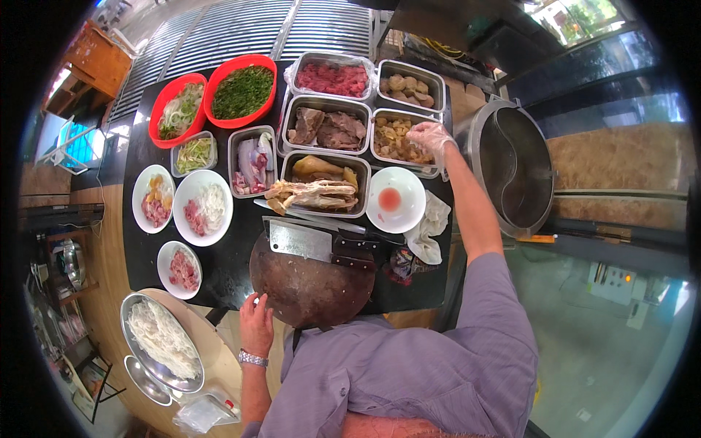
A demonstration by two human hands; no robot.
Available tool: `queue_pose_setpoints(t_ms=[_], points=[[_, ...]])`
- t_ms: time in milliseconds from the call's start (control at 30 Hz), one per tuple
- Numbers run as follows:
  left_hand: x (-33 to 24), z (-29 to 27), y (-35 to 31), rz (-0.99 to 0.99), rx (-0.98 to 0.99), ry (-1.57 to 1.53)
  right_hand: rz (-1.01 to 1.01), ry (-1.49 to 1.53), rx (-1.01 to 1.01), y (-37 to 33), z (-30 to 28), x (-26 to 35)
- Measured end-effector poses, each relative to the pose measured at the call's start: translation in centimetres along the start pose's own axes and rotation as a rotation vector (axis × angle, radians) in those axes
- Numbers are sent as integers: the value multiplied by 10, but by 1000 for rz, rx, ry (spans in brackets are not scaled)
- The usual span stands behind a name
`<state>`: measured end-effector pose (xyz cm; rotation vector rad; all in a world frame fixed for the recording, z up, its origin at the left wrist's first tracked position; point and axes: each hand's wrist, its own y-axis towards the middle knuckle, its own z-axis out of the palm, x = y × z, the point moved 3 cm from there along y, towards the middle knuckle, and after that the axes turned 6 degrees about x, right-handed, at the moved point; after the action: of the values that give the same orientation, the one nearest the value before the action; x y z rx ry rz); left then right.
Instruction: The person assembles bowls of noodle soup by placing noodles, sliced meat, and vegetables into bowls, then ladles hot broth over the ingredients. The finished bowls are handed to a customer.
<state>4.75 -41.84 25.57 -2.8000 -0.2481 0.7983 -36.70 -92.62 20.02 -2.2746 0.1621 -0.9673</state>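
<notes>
My right hand [431, 137], in a clear plastic glove, reaches over a metal tray of yellowish cooked pieces [394, 139]. Its fingers are bunched together at the pieces, and whatever they grip is hidden. My left hand [257, 325], bare and with a watch at the wrist, rests by the left edge of a round chopping board [307, 285]. Its fingers are loosely bent and apart, with nothing plainly in them. A cleaver [299, 241] and a dark-handled knife lie across the board's far side. Just left of my right forearm stands a white bowl [415, 191] with a little reddish liquid.
More metal trays hold raw sliced meat [332, 79], cooked meat [328, 128] and chicken [321, 191]. Red bowls of chopped greens [241, 91] and onions stand far left; white bowls [203, 208] sit nearer. A large divided pot [515, 168] is at right, noodles [162, 339] at lower left.
</notes>
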Motion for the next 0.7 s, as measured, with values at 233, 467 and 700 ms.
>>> queue_pose_setpoints(t_ms=[233, 467, 700], points=[[9, -10, -4, -38, -42, -3, -107, -796, -156, 11, 51, 6], [12, -9, -12, -87, -51, -57, -84, -801, -141, 5, 24, 17], [22, -2, 4, -16, -59, -119, -307, 59, 56, -79, 99, 146]])
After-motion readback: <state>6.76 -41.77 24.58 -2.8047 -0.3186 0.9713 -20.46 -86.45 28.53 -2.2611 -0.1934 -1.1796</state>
